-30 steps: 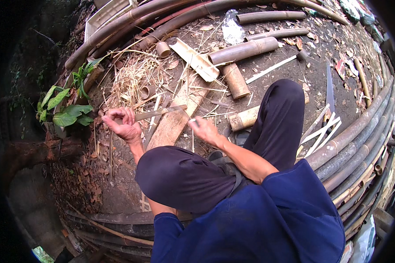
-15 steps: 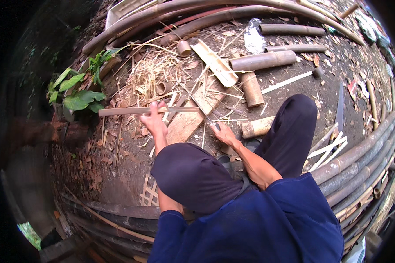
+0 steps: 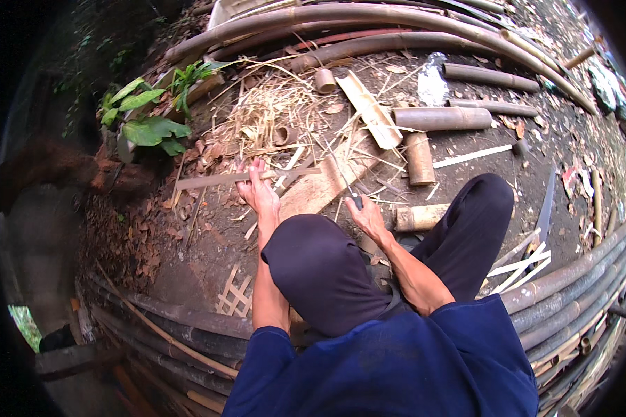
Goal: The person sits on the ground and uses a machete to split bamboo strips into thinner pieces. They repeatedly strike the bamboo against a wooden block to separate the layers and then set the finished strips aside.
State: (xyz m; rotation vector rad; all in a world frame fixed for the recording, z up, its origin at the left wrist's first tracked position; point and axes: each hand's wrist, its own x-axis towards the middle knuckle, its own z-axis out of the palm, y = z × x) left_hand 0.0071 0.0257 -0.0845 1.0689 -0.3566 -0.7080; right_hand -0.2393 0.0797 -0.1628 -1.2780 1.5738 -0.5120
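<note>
My left hand (image 3: pixel 260 197) is closed around a narrow bamboo strip (image 3: pixel 209 181), which lies crosswise and sticks out on both sides of the fingers. In my right hand (image 3: pixel 370 217) is a knife (image 3: pixel 338 165) with a dark handle and a long thin blade slanting up and away to the left. The strip's right end is close to the blade, with a small gap between them. Below both, a flat wooden board (image 3: pixel 313 190) rests on the ground between my hands. Beyond it lies a heap of pale bamboo shavings (image 3: pixel 268 115).
Right of the board are a split bamboo piece (image 3: pixel 370 111), bamboo sections (image 3: pixel 419 158), a mallet-like tool (image 3: pixel 519 147) and a saw (image 3: pixel 548 205). Long bamboo poles (image 3: pixel 368 15) border the far side; more poles (image 3: pixel 570 274) curve at right. A woven lattice (image 3: pixel 235 295) lies near my left forearm.
The whole view has shifted, so the ground appears lower and farther right. The strip has tilted and come slightly away from the knife blade. Both hands keep their holds.
</note>
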